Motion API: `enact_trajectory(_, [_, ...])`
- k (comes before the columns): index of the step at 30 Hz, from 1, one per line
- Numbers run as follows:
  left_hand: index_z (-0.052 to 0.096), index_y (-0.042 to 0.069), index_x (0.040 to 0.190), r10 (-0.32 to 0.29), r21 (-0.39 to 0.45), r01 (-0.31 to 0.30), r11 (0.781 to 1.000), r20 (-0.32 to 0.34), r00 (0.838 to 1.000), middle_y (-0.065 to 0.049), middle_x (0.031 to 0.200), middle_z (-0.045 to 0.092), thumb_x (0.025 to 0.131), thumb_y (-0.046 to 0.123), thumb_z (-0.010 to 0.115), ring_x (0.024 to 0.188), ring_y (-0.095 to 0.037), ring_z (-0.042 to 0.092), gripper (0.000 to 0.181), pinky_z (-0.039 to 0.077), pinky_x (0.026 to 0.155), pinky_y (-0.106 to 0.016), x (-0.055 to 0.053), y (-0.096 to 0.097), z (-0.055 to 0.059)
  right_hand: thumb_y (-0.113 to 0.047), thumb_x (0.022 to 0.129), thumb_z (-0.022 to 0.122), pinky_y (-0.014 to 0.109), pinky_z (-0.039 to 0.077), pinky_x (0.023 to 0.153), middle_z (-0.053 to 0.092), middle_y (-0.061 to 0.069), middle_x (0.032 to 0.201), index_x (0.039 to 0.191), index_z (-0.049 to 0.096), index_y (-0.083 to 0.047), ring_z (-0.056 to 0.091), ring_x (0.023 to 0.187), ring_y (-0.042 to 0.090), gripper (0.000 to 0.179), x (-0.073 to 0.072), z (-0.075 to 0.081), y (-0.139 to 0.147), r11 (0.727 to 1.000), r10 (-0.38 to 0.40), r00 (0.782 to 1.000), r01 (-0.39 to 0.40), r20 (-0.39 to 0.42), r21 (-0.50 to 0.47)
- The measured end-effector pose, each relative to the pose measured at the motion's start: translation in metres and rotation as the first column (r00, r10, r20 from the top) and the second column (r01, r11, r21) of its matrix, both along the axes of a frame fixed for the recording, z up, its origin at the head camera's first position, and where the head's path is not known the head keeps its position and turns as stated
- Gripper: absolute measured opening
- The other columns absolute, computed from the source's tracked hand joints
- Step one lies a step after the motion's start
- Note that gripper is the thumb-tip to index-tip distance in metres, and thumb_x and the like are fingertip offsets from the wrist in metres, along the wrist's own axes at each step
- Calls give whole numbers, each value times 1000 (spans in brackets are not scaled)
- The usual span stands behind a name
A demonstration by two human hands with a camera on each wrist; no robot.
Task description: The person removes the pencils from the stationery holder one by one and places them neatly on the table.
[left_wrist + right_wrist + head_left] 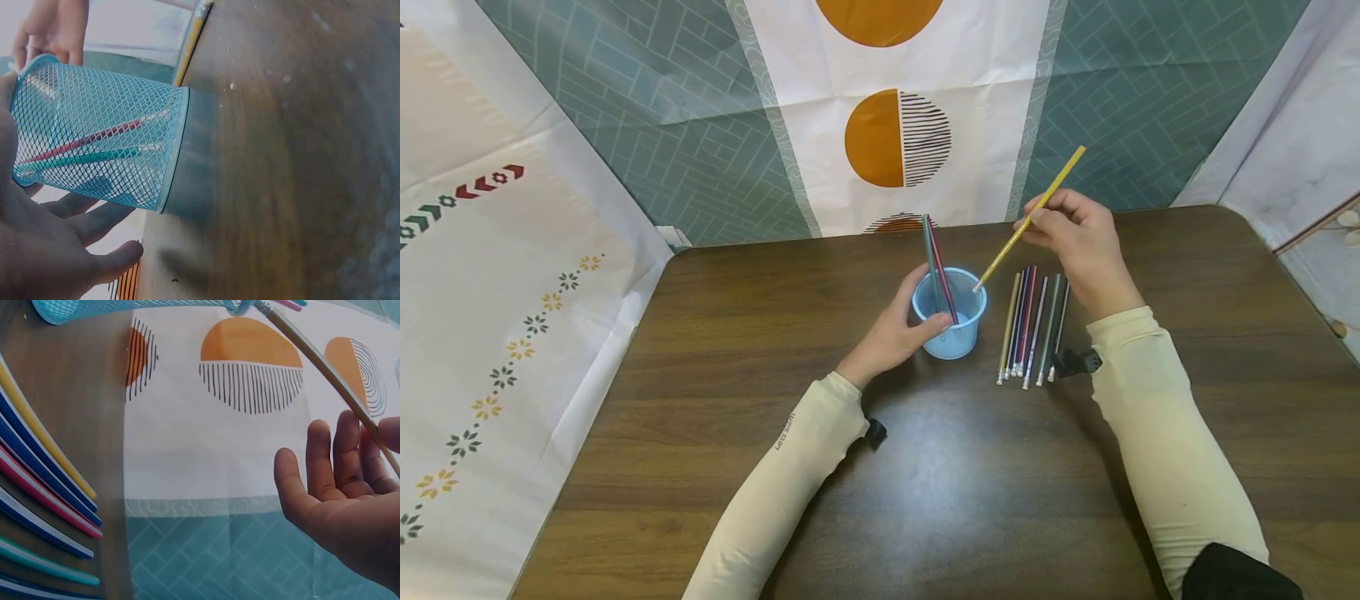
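Holding a blue mesh cup (952,342) with the left hand (891,337), thumb on the near side of the rim and fingers wrapped round the left side. On the brown table (700,417) with it, closer to the back edge than to the left or right edge. Inside, a green pencil (929,250) and a red pencil (943,272), both poking up past the rim. Pinching a yellow pencil (1011,244) with the right hand (1078,242), up over the table by its back edge. Tilted, with the silver end low at the cup's right rim and the other end high. Hard to tell if touching the rim. Just right of the cup, near the back edge too, a row of pencils (1026,325) in yellow, blue, red and green, lying side by side, eraser ends toward the front edge. On both arms, cream sleeves (1157,433). Behind the back edge, a blue-green and white cloth (805,142) with orange circles.
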State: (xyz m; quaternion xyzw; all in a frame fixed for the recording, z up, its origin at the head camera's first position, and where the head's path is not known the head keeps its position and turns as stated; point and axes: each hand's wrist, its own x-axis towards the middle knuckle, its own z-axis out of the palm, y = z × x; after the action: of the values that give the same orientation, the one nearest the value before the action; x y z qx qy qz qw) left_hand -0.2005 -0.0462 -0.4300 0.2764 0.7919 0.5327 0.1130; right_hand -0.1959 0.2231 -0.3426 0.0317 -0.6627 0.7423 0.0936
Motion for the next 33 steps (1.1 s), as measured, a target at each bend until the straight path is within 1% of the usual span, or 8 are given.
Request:
enact_trajectory(4, [19, 32, 159, -4, 3, 4, 1000, -1, 1000, -6, 151, 39, 95, 40, 66, 139, -25, 37, 80, 33, 109, -59, 0, 0, 0, -2, 98, 62, 26, 54, 86, 60, 15, 103, 99, 67, 3, 66, 95, 23, 8, 1, 3, 4, 997, -17, 1000, 15, -25, -80])
enact_trajectory(8, [19, 33, 159, -4, 4, 4, 1000, 5, 1000, -5, 152, 39, 95, 40, 67, 140, -24, 36, 80, 32, 110, -60, 0, 0, 0, 1, 97, 61, 26, 55, 84, 60, 14, 104, 100, 66, 7, 67, 95, 24, 9, 1, 4, 9, 991, -28, 998, 20, -57, -129])
enact_trajectory(16, [19, 34, 159, -1, -2, 1, 1000, 14, 1000, -3, 153, 38, 95, 45, 66, 140, -23, 36, 80, 32, 110, -59, -1, 0, 0, 3, 94, 61, 24, 54, 82, 61, 10, 92, 100, 67, 7, 68, 85, 20, 9, 1, 5, 17, 996, -77, 994, 73, -83, -48])
enact_trajectory(19, [20, 34, 159, 1, 4, -1, 1000, 19, 1000, -4, 152, 38, 95, 43, 66, 139, -23, 37, 80, 33, 109, -60, -1, 0, 0, 4, 93, 58, 24, 52, 83, 59, 7, 83, 125, 60, -4, 67, 78, 18, 33, 1, 6, 19, 994, -101, 992, 104, -75, 36])
enact_trajectory(21, [20, 33, 159, 2, 7, -2, 1000, 20, 1000, -4, 152, 38, 95, 42, 66, 138, -23, 37, 80, 33, 108, -60, 0, 0, 0, 4, 92, 56, 27, 50, 85, 59, 5, 76, 145, 46, -14, 64, 76, 19, 58, 1, 5, 21, 989, -110, 991, 116, -74, 89])
enact_trajectory(23, [20, 33, 159, 3, 7, -3, 1000, 21, 1000, -4, 152, 38, 95, 43, 66, 138, -23, 37, 79, 33, 108, -60, 0, -1, 0, 3, 91, 55, 27, 47, 86, 60, 2, 73, 157, 28, -26, 62, 76, 18, 77, 1, 5, 22, 977, -115, 991, 126, -74, 171])
enact_trajectory(27, [20, 33, 159, 0, 5, 0, 1000, 19, 1000, -3, 151, 39, 94, 47, 65, 138, -23, 37, 79, 33, 108, -61, 0, 0, 0, 2, 91, 57, 25, 44, 87, 59, -1, 72, 163, 8, -32, 56, 77, 15, 94, 0, 2, 24, 951, -123, 988, 143, -89, 275])
enact_trajectory(33, [20, 35, 158, 4, 3, -4, 1000, 22, 1000, -4, 151, 39, 95, 46, 66, 138, -25, 38, 79, 34, 107, -61, -1, 0, -1, 2, 90, 58, 24, 42, 80, 57, -3, 71, 163, 5, -34, 52, 77, 14, 97, -2, 0, 25, 921, -122, 989, 143, -81, 362])
